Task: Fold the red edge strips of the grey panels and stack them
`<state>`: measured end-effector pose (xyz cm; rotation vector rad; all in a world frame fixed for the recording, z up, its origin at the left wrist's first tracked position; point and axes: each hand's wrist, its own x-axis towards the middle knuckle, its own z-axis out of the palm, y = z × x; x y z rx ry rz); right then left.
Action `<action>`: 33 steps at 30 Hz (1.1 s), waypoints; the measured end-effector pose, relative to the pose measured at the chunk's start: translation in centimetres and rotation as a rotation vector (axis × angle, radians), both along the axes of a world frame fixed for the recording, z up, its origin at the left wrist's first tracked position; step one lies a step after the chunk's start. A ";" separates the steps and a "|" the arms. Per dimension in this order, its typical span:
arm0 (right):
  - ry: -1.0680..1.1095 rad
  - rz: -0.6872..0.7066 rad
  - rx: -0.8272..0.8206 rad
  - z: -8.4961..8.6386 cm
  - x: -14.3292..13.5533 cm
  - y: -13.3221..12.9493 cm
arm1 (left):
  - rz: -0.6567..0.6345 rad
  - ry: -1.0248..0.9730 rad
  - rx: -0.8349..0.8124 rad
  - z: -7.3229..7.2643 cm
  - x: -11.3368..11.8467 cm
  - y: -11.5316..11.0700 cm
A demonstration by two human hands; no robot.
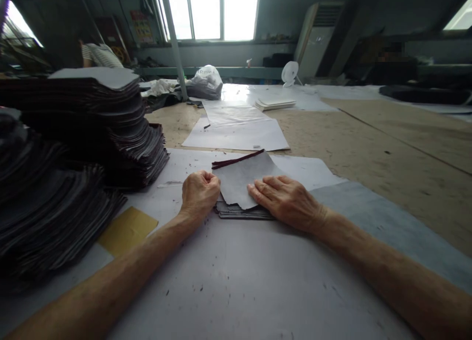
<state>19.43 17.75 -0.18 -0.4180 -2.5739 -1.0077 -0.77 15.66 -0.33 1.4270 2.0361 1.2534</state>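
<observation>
A light grey piece (245, 178) with a dark red back edge lies at an angle on a small stack of dark-edged grey pieces (239, 213). My left hand (201, 192) is closed at the left edge of the top piece, its fingers curled in around that edge. My right hand (287, 200) rests flat on the right part of the same piece, fingers stretched out towards the left. Under both hands is white paper (221, 266) covering the table.
Tall stacks of dark pieces (129, 133) stand on the left, beside a yellow square (128, 231). White sheets (239, 133) lie beyond my hands. Further back are a small white fan (289, 73), a bag (208, 82) and a person in a striped top (103, 56).
</observation>
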 end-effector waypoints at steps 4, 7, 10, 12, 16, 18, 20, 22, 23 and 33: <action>-0.013 -0.017 -0.048 0.6 -0.2 -0.1 | 0.076 0.059 -0.015 0.3 -0.2 0.2; 0.024 -0.072 -0.078 0.8 -0.8 -0.2 | 0.109 0.092 -0.010 0.3 -0.3 0.4; 0.062 -0.127 -0.108 0.6 -1.9 -0.5 | 0.093 0.109 -0.021 0.2 -0.3 0.4; 0.060 -0.143 -0.145 0.4 -2.8 -0.8 | 0.076 0.113 -0.032 0.2 -0.4 0.4; 0.077 -0.207 -0.235 0.1 -4.2 -1.2 | 0.031 0.116 -0.062 0.4 -0.6 0.3; 0.109 -0.256 -0.262 0.1 -4.5 -1.3 | 0.008 0.120 -0.077 0.5 -0.7 0.3; 0.137 -0.291 -0.275 0.1 -4.6 -1.4 | 0.000 0.130 -0.091 0.5 -0.7 0.4; 0.164 -0.317 -0.277 0.1 -4.6 -1.5 | 0.002 0.141 -0.103 0.5 -0.7 0.4; 0.178 -0.327 -0.276 0.1 -4.6 -1.6 | 0.002 0.145 -0.108 0.5 -0.7 0.4; 0.142 -0.290 -0.390 -0.2 -4.8 -2.0 | -0.068 0.077 -0.117 0.3 -1.6 0.9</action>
